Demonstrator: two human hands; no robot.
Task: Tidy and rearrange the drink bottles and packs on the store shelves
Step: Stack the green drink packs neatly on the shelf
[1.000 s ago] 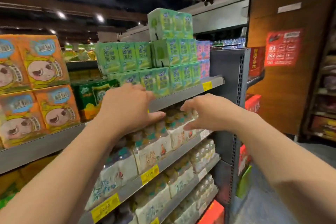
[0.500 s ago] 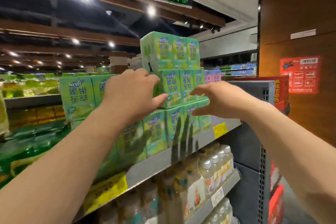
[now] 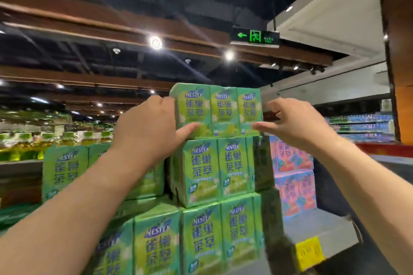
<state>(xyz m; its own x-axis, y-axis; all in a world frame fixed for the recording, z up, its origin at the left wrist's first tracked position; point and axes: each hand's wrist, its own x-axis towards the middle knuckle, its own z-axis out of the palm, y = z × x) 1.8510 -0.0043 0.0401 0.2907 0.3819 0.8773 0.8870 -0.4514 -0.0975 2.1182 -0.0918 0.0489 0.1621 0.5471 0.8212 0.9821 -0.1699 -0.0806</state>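
Note:
A shrink-wrapped green Nestea carton pack [image 3: 220, 111] tops a three-high stack on the upper shelf [image 3: 317, 227]. My left hand [image 3: 145, 131] grips its left end, fingers on the side and thumb laid across the lower front. My right hand [image 3: 297, 123] is at the pack's right end with fingers spread, its thumb tip at the lower front corner; I cannot tell whether it touches. Below it sit another green pack [image 3: 214, 169] and a bottom row of green packs [image 3: 201, 236].
Pink carton packs [image 3: 295, 183] stand stacked two high right of the green stack. More green packs [image 3: 64, 169] stand to the left. A yellow price tag [image 3: 309, 252] marks the shelf's front edge. A brown pillar [image 3: 402, 73] rises at far right.
Both hands rose from the bottled drinks on the lower shelf, past the middle green packs, to the top pack. My left hand now holds its left end; the view tilted upward.

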